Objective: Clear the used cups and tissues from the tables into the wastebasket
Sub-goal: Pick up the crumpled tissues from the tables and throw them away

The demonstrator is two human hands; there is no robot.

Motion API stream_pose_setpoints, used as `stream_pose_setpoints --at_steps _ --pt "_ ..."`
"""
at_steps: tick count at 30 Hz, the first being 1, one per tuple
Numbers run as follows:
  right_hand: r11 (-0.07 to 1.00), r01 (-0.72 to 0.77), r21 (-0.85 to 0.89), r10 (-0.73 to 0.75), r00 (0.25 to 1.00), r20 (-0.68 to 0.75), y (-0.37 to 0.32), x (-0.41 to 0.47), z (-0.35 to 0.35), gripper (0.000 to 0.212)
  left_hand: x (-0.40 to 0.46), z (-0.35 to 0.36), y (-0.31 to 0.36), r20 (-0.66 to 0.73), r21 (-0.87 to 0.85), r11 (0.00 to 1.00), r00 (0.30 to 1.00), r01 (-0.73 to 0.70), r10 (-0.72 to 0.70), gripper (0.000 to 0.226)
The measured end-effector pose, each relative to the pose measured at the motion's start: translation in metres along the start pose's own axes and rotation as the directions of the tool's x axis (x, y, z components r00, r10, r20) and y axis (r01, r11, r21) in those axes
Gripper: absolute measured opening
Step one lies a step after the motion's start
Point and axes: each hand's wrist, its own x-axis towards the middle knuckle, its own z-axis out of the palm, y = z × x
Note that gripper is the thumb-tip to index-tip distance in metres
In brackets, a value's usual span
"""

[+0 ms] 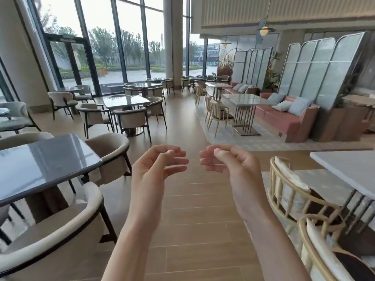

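Though empty, left hand (160, 166), right hand (228, 164).

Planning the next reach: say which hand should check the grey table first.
Left. The left hand hangs empty nearest the grey table; the right hand, also empty, is farther away. No cups show there.

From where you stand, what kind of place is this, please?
Most likely a café or a hotel lounge. Many small tables like the dark glossy table with cushioned armchairs fill the floor, and a pink bench sofa with cushions lines the right side, beside tall windows.
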Motion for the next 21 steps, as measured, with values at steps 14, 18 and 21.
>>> stream_pose_setpoints --at_steps 14,18,21 --pt "0.999 0.040 -0.009 -0.041 0.996 -0.075 0.118 0.318 0.058 0.021 0.332 0.008 -0.121 0.096 0.032 0.999 0.995 0.029 -0.032 0.019" --pt "0.999 0.052 0.003 -0.052 0.997 -0.063 0.168 0.422 0.071 0.021 0.430 0.013 -0.168 0.094 0.062 0.998 0.995 0.008 -0.014 0.020" --pt "0.997 0.074 0.022 -0.073 0.996 -0.049 0.191 0.512 0.087 0.022 0.517 0.025 -0.192 0.084 0.091 0.996 0.996 -0.021 0.013 0.021"
